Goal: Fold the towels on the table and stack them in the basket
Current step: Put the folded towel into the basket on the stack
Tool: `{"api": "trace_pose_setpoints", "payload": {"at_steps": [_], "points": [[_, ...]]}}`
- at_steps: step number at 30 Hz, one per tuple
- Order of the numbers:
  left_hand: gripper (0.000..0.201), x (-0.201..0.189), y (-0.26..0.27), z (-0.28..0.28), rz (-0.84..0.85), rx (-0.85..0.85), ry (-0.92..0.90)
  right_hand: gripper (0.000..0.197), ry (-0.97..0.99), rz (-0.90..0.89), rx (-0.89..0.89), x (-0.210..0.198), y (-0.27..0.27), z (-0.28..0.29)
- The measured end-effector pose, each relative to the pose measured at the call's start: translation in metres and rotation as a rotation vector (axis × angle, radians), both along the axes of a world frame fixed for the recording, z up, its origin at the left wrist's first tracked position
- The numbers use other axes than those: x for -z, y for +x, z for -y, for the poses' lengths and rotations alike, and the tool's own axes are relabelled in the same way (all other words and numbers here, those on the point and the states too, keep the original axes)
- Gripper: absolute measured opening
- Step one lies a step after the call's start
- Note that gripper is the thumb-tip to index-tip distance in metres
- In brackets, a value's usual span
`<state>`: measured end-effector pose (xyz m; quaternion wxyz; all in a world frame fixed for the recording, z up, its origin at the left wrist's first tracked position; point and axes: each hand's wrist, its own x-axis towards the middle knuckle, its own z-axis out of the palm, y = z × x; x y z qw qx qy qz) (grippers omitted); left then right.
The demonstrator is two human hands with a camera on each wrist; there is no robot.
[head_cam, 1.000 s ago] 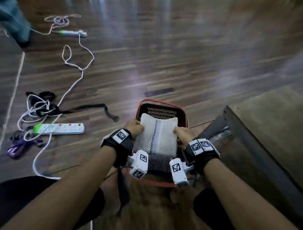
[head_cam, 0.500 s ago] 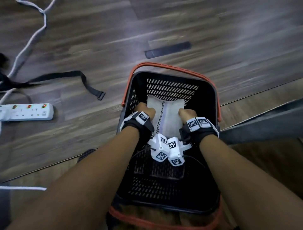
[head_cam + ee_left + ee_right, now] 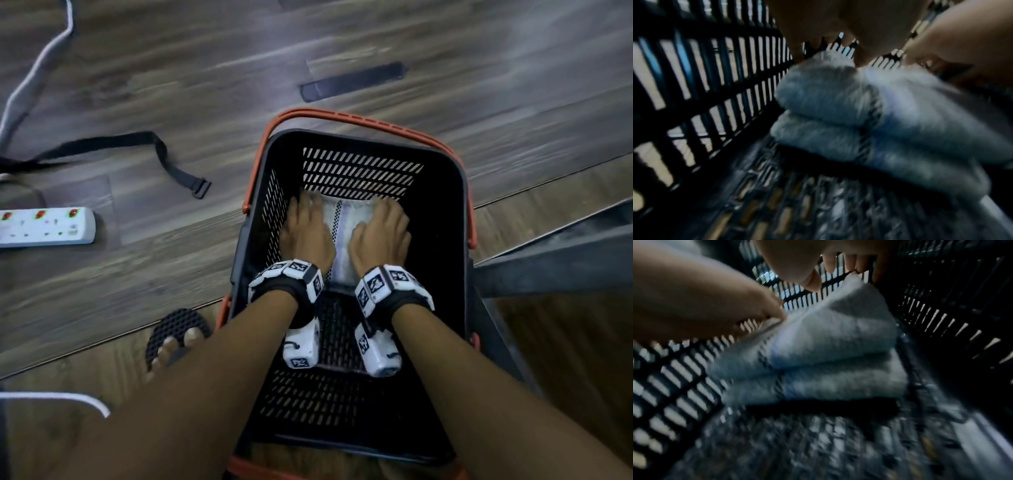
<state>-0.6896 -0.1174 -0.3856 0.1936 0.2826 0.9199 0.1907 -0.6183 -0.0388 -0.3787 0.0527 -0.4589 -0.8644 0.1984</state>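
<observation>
A folded white towel [image 3: 342,229] with a checkered stripe lies on the floor of the black basket [image 3: 359,168], toward its far wall. Both my hands lie on top of it, left hand [image 3: 303,216] on its left half and right hand [image 3: 385,216] on its right half, fingers stretched forward. In the left wrist view the towel [image 3: 828,105] shows two thick folded layers by the slatted basket wall [image 3: 694,81]. The right wrist view shows the towel [image 3: 828,337] with my fingertips [image 3: 828,266] at its far edge. Neither hand grips anything.
The basket has orange handles [image 3: 342,116] and stands on a wooden floor. A white power strip [image 3: 44,226], a black strap [image 3: 113,142] and a white cable [image 3: 37,61] lie to the left. My sandalled foot [image 3: 178,332] is by the basket's near left corner. A dark beam [image 3: 565,260] runs at the right.
The towel went from above the basket down onto its floor. My hands, which gripped its sides, now lie flat on top. My head has leaned closer over the basket.
</observation>
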Motion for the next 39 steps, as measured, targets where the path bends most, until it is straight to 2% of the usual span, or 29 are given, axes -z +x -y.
{"api": "trace_pose_setpoints", "payload": {"at_steps": [1,3,6,10,12,15,17,18,20,22,26,29,34,37,39], "points": [[0.059,0.008,0.002,0.002,-0.038,0.076,-0.041,0.055,0.027,0.04,-0.097,0.01,0.004,0.002],[0.057,0.027,0.004,0.005,-0.07,0.163,-0.112,0.058,0.059,0.117,-0.181,0.033,0.013,0.005],[0.058,0.051,0.011,0.009,-0.17,0.168,-0.09,0.06,0.137,0.112,-0.175,0.057,0.021,0.009],[0.059,0.063,0.013,0.01,-0.264,0.14,-0.023,0.062,0.164,0.061,-0.173,0.066,0.018,0.009],[0.059,0.059,0.012,0.009,-0.229,0.161,-0.074,0.062,0.148,0.115,-0.186,0.059,0.017,0.01],[0.06,0.027,0.008,0.006,-0.062,0.218,-0.263,0.062,-0.007,0.31,-0.258,0.03,0.016,0.006],[0.06,-0.007,0.006,0.006,0.097,0.239,-0.384,0.056,-0.129,0.433,-0.315,-0.002,0.015,0.002],[0.054,-0.028,0.006,0.008,0.145,0.241,-0.419,0.048,-0.181,0.481,-0.331,-0.024,0.017,0.001],[0.039,-0.069,0.006,0.014,0.184,0.226,-0.421,0.038,-0.241,0.511,-0.336,-0.071,0.023,0.003],[0.037,-0.116,0.006,0.021,0.177,0.212,-0.382,0.037,-0.248,0.495,-0.334,-0.12,0.034,0.006],[0.039,-0.229,0.013,0.03,0.022,0.229,-0.284,0.031,-0.19,0.424,-0.33,-0.222,0.058,0.008],[0.042,-0.32,0.027,0.042,-0.091,0.271,-0.171,0.024,-0.168,0.296,-0.323,-0.308,0.082,0.012],[0.041,-0.471,0.079,0.075,-0.272,0.321,0.027,0.04,-0.003,0.19,-0.262,-0.453,0.148,0.038],[0.038,-0.531,0.115,0.09,-0.369,0.362,0.13,0.041,0.087,0.129,-0.229,-0.522,0.199,0.06],[0.038,-0.559,0.14,0.096,-0.409,0.425,0.177,0.041,0.135,0.104,-0.195,-0.551,0.232,0.071]]}}
